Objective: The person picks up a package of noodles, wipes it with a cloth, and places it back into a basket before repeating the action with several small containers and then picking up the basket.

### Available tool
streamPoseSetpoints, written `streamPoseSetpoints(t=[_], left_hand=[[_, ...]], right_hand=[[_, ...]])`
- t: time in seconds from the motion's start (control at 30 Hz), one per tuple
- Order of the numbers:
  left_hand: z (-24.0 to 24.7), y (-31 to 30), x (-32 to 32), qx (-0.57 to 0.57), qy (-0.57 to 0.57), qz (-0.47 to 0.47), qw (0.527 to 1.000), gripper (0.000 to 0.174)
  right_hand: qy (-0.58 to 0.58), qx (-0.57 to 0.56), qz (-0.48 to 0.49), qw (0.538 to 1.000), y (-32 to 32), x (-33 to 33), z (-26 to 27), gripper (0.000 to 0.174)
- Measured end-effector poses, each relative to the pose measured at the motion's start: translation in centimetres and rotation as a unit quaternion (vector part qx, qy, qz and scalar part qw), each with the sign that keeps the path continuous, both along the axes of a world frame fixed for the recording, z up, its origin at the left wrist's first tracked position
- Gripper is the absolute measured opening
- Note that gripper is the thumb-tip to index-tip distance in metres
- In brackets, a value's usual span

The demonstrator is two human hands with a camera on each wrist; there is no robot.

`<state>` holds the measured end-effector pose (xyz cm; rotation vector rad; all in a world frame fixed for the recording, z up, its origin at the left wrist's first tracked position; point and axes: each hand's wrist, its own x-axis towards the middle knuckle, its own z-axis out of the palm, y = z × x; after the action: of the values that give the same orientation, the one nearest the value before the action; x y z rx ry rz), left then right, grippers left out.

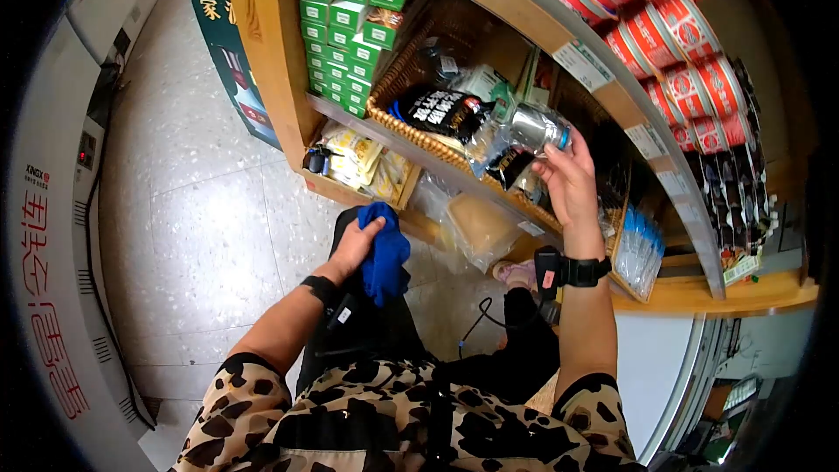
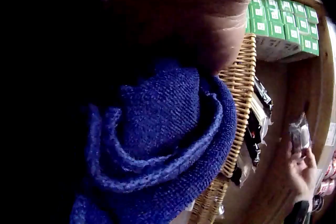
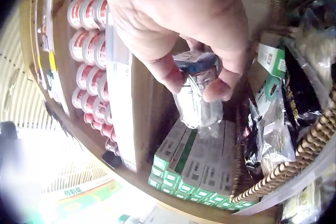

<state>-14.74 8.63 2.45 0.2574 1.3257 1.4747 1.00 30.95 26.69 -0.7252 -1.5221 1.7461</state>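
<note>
Outside the wicker basket point(image 2: 243, 85), a blue cloth point(image 1: 385, 258) is gripped by the left hand point(image 1: 352, 247), bunched presumably against trailing, and near the basket a plastic-wrapped container point(image 1: 535, 127) is pinched at its blue end by the right hand point(image 1: 572, 182), apparently keeping its sides uncovered.

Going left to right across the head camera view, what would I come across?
White cabinet with red lettering, dark green printed sign, blue fabric cloth, small plastic-wrapped container, blue-and-white plastic packets.

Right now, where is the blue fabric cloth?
In the head view, the cloth is held in the bare left hand, below the yellow plastic packets.
</note>
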Motion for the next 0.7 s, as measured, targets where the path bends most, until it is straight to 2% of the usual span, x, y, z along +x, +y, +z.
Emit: streamPoseSetpoints(t=[0.03,0.13,0.23,0.27,0.33,0.37,0.4,0.47,0.7], left_hand=[[-0.1,0.0,0.1,0.017,0.031,-0.006,0.999,0.033],[-0.2,0.0,0.1,0.008,0.029,0.004,1.0,0.028],[0.0,-0.4,-0.3,0.005,0.058,0.013,0.998,0.029],[-0.2,-0.4,-0.5,0.012,0.042,0.015,0.999,0.029],[-0.5,-0.5,-0.7,0.023,0.013,0.016,1.0,0.029],[-0.7,-0.5,-0.8,0.019,0.014,0.016,1.0,0.029],[-0.8,-0.5,-0.8,0.015,0.016,0.015,1.0,0.029],[-0.8,-0.6,-1.0,0.008,0.017,0.014,1.0,0.029],[-1.0,-0.2,-0.6,0.023,0.045,0.012,0.999,0.029]], right_hand=[[-0.015,0.043,-0.007,0.999,0.1,-1.2,0.4,0.052],[-0.073,0.172,-0.024,0.982,0.7,-3.6,0.9,0.057],[-0.098,0.302,-0.034,0.948,-0.5,-5.5,0.7,0.061],[-0.086,0.274,-0.032,0.957,-1.8,-6.1,0.6,0.058],[-0.175,0.393,-0.032,0.902,-2.7,-6.3,0.1,0.055],[-0.176,0.384,-0.031,0.906,-3.3,-6.6,-0.2,0.054],[-0.218,0.465,-0.042,0.857,-3.6,-6.6,-0.2,0.056],[-0.234,0.52,-0.049,0.82,-4.3,-6.7,-0.4,0.058],[-0.22,0.545,-0.06,0.807,-4.0,-5.8,-0.7,0.06]])
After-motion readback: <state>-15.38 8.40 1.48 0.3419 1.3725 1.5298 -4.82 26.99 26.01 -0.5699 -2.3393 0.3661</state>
